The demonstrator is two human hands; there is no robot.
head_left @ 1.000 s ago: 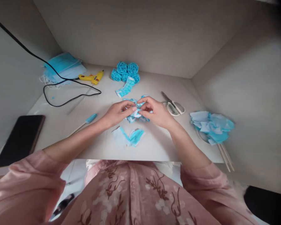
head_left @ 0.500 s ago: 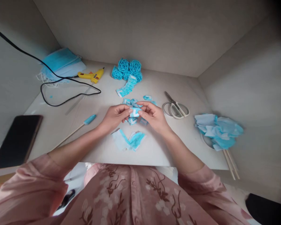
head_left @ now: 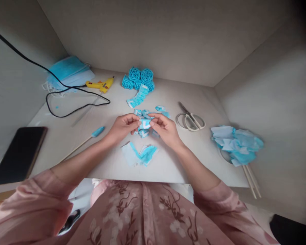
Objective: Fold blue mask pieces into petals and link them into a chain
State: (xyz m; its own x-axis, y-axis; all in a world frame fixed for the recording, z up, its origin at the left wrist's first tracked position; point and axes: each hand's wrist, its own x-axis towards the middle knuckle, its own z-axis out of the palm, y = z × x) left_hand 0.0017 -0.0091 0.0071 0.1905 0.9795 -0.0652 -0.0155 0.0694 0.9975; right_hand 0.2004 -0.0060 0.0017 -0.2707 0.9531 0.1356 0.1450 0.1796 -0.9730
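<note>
The folded blue piece (head_left: 144, 123) is looking like thin, matt non-woven cloth, and the rolled roses (head_left: 147, 75) are showing rough, crimped folds. The glue gun (head_left: 106, 85) is looking like smooth plastic; the scissors (head_left: 190, 115) are pairing metal with plastic. The phone (head_left: 17, 154) is looking glossy, the sticks (head_left: 249, 180) matt and wooden, the shirt (head_left: 132, 217) softly sheened cloth.

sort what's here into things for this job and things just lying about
Likely job things:
folded blue-and-white fabric piece, between left hand and right hand
rolled blue fabric rosettes
white-handled metal scissors
yellow plastic glue gun

Probably lying about:
black rectangular phone
</note>
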